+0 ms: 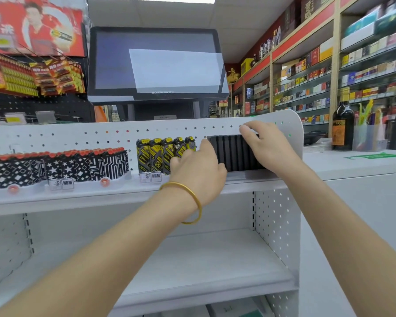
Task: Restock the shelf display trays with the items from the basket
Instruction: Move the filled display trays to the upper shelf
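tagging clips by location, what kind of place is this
Most likely a small convenience or tobacco shop: a till screen, wall racks of cigarette packs, and lighters on display.

Shop interior, brightly lit
A dark monitor [156, 65] is set centrally; stocked wall shelves [306, 76] are ranged at right under a tiled ceiling [169, 14].
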`<state>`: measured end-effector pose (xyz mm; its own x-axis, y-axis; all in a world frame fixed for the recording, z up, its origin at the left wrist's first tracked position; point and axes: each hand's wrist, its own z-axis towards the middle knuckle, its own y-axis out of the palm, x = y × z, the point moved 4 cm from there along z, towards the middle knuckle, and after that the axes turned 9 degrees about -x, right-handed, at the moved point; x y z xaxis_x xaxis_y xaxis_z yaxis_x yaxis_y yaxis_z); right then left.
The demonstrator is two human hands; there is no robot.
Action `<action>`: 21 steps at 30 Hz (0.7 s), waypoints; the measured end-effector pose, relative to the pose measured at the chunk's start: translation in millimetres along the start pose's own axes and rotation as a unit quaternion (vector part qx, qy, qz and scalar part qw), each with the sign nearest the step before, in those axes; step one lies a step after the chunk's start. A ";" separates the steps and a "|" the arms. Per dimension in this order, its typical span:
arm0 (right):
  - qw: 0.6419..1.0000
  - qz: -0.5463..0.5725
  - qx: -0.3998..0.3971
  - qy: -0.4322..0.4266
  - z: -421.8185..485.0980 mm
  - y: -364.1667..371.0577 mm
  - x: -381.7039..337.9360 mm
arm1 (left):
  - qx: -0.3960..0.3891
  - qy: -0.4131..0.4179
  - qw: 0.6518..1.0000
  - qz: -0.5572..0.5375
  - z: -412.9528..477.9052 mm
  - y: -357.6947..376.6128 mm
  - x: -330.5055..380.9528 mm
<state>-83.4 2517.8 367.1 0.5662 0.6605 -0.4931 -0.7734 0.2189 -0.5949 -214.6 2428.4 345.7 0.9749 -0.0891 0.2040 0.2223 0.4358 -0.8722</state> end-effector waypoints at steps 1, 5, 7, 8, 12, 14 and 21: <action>1.000 -0.005 0.007 -0.003 -0.5 0.2 -2.4 | 0.007 0.008 1.000 0.020 -1.3 3.8 0.5; 0.999 -0.026 0.023 0.003 -2.8 -0.3 -8.7 | 0.015 0.013 0.999 0.041 -1.5 12.1 1.5; 0.999 -0.031 0.024 0.007 -2.9 0.5 -9.0 | 0.022 0.010 0.999 0.037 -1.4 12.7 1.9; 0.999 -0.033 0.023 0.009 -2.8 1.1 -9.6 | 0.024 0.009 0.999 0.034 -1.8 12.3 2.1; 0.999 -0.037 0.023 0.001 -3.8 3.0 -12.0 | 0.031 0.002 0.999 0.026 -2.4 12.7 -0.1; 0.999 -0.048 0.017 -0.006 -4.7 3.0 -12.7 | 0.034 0.004 0.999 0.023 -3.3 12.9 0.0; 0.998 -0.051 0.013 -0.017 -4.3 0.7 -12.5 | 0.041 0.006 0.999 0.019 -3.7 13.0 -0.2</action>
<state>-89.8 2506.6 370.2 0.6329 0.6582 -0.4077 -0.7189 0.3043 -0.6249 -211.9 2430.8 332.7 0.9828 -0.0811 0.1660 0.1840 0.5102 -0.8401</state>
